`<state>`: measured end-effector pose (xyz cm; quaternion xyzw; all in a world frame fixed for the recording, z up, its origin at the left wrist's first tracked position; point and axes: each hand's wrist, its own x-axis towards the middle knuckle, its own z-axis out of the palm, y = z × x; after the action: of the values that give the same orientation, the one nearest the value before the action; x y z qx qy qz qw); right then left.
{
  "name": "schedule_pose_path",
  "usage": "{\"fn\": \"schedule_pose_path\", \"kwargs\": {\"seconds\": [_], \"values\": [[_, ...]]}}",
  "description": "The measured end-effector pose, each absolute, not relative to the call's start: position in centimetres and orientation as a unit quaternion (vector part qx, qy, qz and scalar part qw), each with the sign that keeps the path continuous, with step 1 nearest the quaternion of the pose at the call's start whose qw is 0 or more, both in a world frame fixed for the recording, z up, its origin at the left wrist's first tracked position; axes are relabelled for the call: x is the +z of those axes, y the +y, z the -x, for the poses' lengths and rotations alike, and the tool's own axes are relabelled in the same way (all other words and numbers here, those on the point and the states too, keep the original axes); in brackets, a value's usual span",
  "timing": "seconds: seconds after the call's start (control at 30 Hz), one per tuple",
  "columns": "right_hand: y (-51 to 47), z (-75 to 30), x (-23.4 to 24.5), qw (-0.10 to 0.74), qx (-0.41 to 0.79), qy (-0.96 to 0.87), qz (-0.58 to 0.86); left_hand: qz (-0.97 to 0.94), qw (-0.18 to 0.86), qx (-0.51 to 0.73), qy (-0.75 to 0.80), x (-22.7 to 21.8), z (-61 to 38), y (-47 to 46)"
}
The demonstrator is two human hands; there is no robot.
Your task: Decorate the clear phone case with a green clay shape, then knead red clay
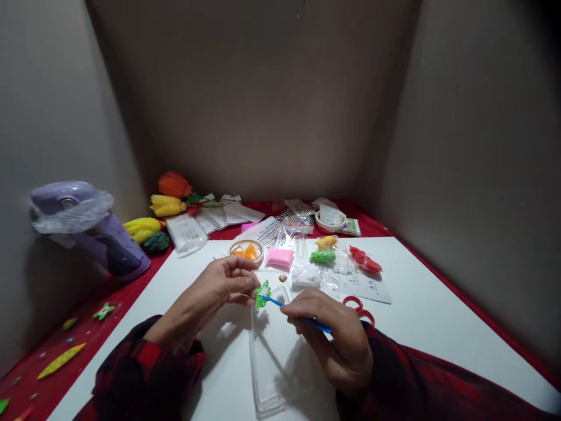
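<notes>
My left hand (214,292) pinches a small, ragged-edged green piece with a white middle (264,294), which looks like soft clay. In my right hand (333,336) is a slim blue modelling tool (318,323), gripped like a pen. Its tip meets the white middle of the green piece, though I cannot tell how firmly. Below both hands a clear plastic case (254,374) lies on the white board (421,327). Just beyond the green piece sits a tiny round ornament (283,278).
Bags of pink (280,258), white (305,273), green (323,257) and red (366,260) clay lie behind my hands. Red-handled scissors (366,316) rest by my right wrist. A purple bottle (100,234) leans at the left, near yellow and orange craft flowers (169,204).
</notes>
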<state>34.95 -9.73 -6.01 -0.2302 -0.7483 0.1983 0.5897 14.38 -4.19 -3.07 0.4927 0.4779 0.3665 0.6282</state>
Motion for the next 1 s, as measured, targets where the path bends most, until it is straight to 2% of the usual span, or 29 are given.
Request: {"fn": "schedule_pose_path", "kwargs": {"seconds": [1.0], "values": [[-10.2, -35.3, -5.76, 0.59, 0.208, -0.731, 0.273, -0.538, 0.63, 0.363, 0.426, -2.93, -14.39, -4.73]]}}
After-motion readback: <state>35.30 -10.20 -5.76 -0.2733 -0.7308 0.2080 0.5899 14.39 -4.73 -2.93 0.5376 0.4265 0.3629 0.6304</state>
